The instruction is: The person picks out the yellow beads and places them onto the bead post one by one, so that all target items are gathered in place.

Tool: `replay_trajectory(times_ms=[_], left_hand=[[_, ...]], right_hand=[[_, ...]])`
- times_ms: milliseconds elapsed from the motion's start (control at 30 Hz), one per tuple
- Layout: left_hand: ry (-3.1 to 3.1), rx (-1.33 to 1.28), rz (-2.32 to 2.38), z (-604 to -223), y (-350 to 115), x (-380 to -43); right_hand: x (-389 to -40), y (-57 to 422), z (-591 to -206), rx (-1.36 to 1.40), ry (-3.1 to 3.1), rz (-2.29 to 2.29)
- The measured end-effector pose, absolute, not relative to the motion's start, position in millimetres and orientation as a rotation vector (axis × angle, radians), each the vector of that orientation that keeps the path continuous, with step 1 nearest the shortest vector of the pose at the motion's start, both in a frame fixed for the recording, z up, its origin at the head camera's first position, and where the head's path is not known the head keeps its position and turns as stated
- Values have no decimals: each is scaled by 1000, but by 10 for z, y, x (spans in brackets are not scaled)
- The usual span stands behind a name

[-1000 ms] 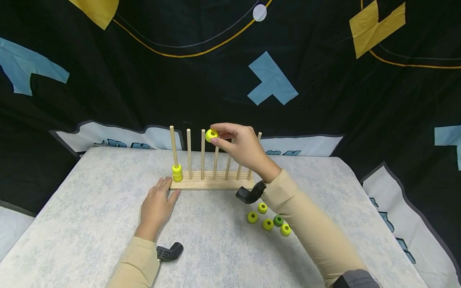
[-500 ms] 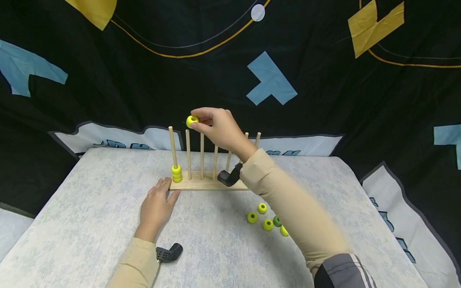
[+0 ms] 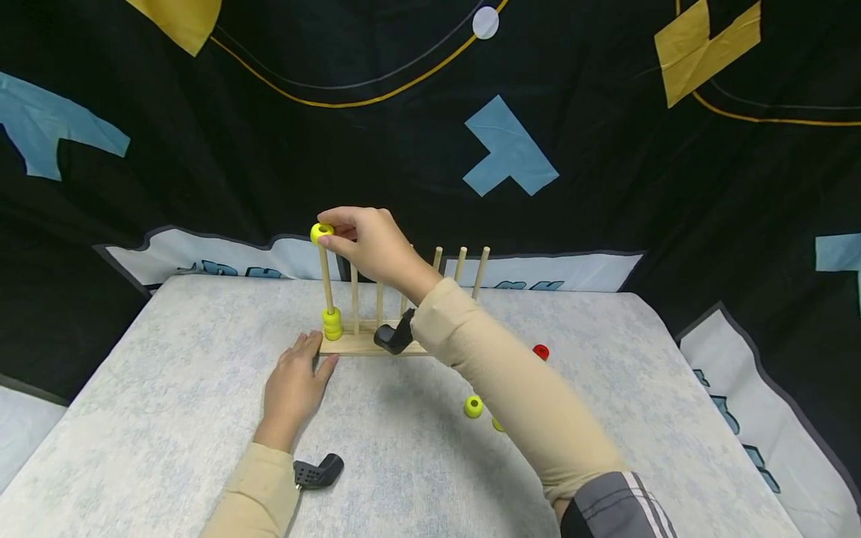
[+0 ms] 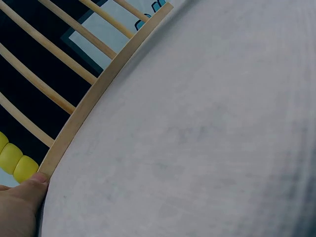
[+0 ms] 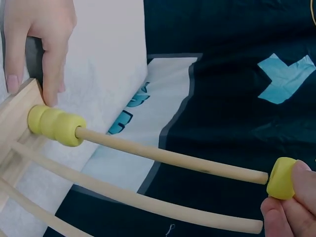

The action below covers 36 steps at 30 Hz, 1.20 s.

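Observation:
My right hand [image 3: 377, 243] pinches a yellow bead [image 3: 321, 233] between thumb and fingers at the top of the leftmost wooden peg [image 3: 326, 280]. In the right wrist view, the pinched bead [image 5: 281, 178] meets the peg's tip; whether the tip is inside its hole I cannot tell. Several yellow beads [image 5: 55, 124] are stacked at the foot of that peg. The left hand [image 3: 294, 388] touches the left front corner of the wooden base [image 3: 363, 345] with straight fingers, its thumb [image 4: 37, 185] against the front edge.
Yellow beads [image 3: 474, 406] lie on the table [image 3: 403, 463] right of the middle, partly hidden by the right sleeve [image 3: 511, 388]. A red bead [image 3: 541, 351] lies farther back. More bare pegs [image 3: 480, 273] stand along the base. A dark curtain [image 3: 403, 164] hangs behind.
My right hand has carried the yellow bead left across the pegs to the leftmost one. The red bead has come into view, while the sleeve now covers more loose beads. The left hand stays put.

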<state>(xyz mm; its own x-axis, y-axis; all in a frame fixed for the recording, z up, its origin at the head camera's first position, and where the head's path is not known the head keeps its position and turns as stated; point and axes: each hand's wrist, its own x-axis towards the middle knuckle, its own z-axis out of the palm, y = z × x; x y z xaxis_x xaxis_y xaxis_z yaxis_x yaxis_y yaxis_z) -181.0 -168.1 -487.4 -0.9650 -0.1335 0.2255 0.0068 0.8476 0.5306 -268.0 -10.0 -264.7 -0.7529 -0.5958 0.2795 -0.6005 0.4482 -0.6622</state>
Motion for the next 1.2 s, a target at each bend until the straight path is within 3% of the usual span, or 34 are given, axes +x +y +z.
replay_trajectory(times_ms=[667, 1200], left_hand=[[-2788, 116, -790, -4889, -1674, -1818], [-2786, 134, -803, -4857, -1655, -1803]], right_hand=[[-2715, -115, -2710, 1073, -2679, 1089], [-2478, 441, -2692, 1170, -2411, 1192]])
